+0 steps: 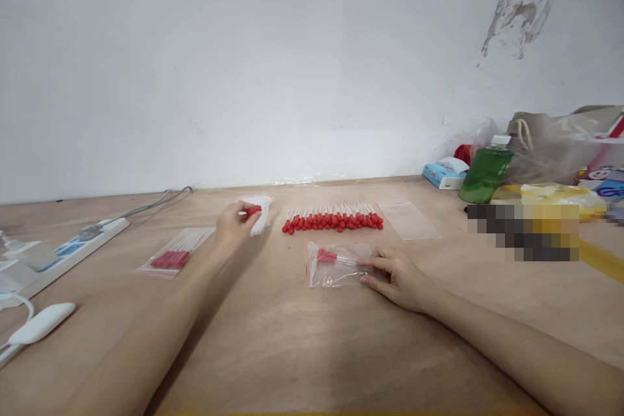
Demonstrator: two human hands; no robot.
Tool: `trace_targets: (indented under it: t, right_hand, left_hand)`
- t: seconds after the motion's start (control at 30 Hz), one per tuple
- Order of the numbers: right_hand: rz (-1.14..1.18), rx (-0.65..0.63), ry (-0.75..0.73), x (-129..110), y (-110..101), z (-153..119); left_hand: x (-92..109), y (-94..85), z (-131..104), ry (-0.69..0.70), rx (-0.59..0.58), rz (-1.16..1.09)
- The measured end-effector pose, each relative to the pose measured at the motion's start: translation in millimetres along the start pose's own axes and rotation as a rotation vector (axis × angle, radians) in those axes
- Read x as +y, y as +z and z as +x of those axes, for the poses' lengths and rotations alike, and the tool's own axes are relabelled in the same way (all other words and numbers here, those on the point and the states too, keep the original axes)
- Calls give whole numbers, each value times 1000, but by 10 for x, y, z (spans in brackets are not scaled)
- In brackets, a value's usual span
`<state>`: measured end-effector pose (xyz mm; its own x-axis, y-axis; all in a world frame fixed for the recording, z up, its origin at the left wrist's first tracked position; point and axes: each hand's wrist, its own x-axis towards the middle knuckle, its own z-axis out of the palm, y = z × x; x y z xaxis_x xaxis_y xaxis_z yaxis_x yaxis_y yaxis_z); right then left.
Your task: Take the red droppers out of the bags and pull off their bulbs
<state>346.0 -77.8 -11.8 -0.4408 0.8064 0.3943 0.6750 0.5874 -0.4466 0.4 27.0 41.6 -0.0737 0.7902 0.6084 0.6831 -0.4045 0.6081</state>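
Between the fingertips of my left hand [234,229] is a red rubber bulb [253,210], closed in a pinch. Just behind it lies a whitish sheet or bag [263,203], partly covered by the hand. My right hand [397,278] grips the right end of a clear zip bag [336,279] between thumb and fingers. Inside that bag sits at least one dropper [327,256] with a red bulb. Beyond the bag, a row of droppers [336,221] lies with red bulbs toward me and pale stems toward the wall.
A filled bag of droppers [170,259] lies at left, near a power strip [78,253] and white charger [43,324]. An unfilled zip bag [409,220] is right of the row. A tissue pack [442,174], green bottle [486,172] and plastic bags crowd the right back.
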Motion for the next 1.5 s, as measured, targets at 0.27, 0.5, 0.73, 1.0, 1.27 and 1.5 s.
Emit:
trace_targets:
  t: [0.27, 0.5, 0.73, 1.0, 1.27, 1.5]
  right_hand:
    - [-10, -11, -3, -34, -31, 5]
    - [-29, 3, -13, -34, -29, 8]
    - [-24, 2, -18, -4, -13, -4]
    - [-26, 44, -15, -56, -45, -10]
    - [-45, 6, -88, -1, -38, 20]
    - [24, -11, -85, 43, -22, 36]
  left_hand:
    - [-65, 428, -229, 105, -163, 78]
    - [-126, 421, -275, -55, -340, -35]
    - [-142, 404, -312, 11, -311, 122]
    - [305, 293, -566, 352, -181, 165]
    - [784, 434, -905, 227, -647, -124]
    - [835, 434, -843, 274, -715, -126]
